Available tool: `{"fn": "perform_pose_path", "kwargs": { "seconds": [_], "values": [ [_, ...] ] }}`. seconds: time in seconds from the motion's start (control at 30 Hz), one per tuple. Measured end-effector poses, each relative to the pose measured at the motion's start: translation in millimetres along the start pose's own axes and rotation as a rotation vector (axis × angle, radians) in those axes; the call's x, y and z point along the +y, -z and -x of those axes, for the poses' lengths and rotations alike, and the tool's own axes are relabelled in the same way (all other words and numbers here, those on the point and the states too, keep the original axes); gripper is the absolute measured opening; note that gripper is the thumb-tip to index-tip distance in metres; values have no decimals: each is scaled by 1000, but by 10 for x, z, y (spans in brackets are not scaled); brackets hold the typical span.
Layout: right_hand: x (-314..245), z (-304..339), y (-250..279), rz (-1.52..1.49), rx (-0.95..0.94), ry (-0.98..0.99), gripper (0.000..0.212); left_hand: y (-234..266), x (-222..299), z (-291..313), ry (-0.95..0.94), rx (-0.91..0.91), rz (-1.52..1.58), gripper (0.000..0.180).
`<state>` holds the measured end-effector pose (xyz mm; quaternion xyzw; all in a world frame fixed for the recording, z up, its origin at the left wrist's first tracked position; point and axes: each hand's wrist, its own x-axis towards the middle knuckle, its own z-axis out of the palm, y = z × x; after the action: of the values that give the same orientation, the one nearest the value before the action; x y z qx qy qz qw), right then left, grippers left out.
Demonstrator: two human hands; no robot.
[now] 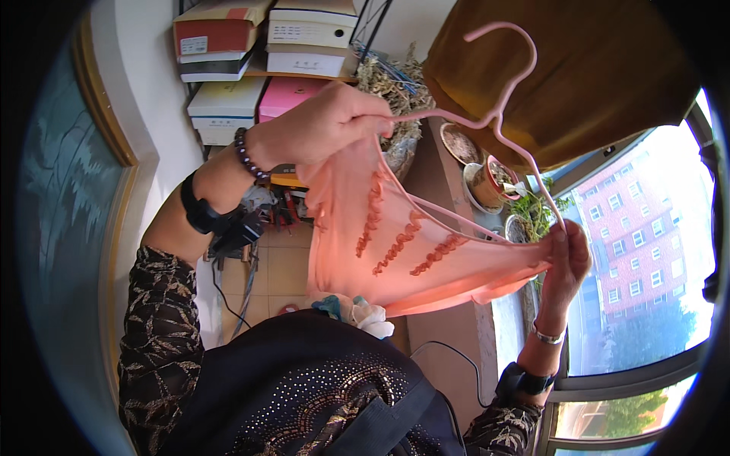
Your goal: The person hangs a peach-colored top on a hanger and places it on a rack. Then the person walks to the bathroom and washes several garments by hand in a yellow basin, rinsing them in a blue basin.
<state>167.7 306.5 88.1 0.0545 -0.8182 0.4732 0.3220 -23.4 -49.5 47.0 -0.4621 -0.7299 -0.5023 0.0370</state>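
A peach-coloured top with three rows of ruffles is spread out in front of me. It hangs from a pink hanger, whose hook points up and away at the upper right. My left hand is closed around one shoulder of the top and that end of the hanger. At the other end, my right hand grips the opposite shoulder together with the hanger's arm. Between both hands the neckline is stretched. White and teal fabric flowers show at the top's lower edge, beside my dark clothing.
Several shoe boxes stand on a shelf at the back left. Potted plants line a ledge beside the window on the right. A brown cloth hangs at the upper right. Cables trail over the tiled floor.
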Motion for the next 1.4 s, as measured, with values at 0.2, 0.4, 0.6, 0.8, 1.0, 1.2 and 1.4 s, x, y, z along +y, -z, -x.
{"fn": "perform_pose_path", "kwargs": {
  "seconds": [0.2, 0.4, 0.6, 0.8, 1.0, 1.2, 1.4],
  "values": [
    [-250, -258, 248, 195, -287, 39, 16, 7, 106, 1, -127, 174, 89, 20],
    [-365, -297, 246, 98, -334, 54, 20, 28, 146, 9, -233, 188, -68, 21],
    [-527, -263, 126, 152, -369, 46, 21, 15, 259, -3, -259, 173, -166, 24],
    [-793, -271, -104, 192, -424, 91, 23, -64, 387, -44, -276, 141, -96, 24],
    [-952, -302, -94, 349, -473, 126, 28, -21, 392, -42, -230, 231, 2, 24],
    [-802, -322, 123, 166, -416, 261, 40, 59, 339, -39, -229, 287, 13, 24],
    [-744, -169, 196, 188, -232, 165, 25, 263, 382, -24, -252, 347, -44, 22]
  ]
}}
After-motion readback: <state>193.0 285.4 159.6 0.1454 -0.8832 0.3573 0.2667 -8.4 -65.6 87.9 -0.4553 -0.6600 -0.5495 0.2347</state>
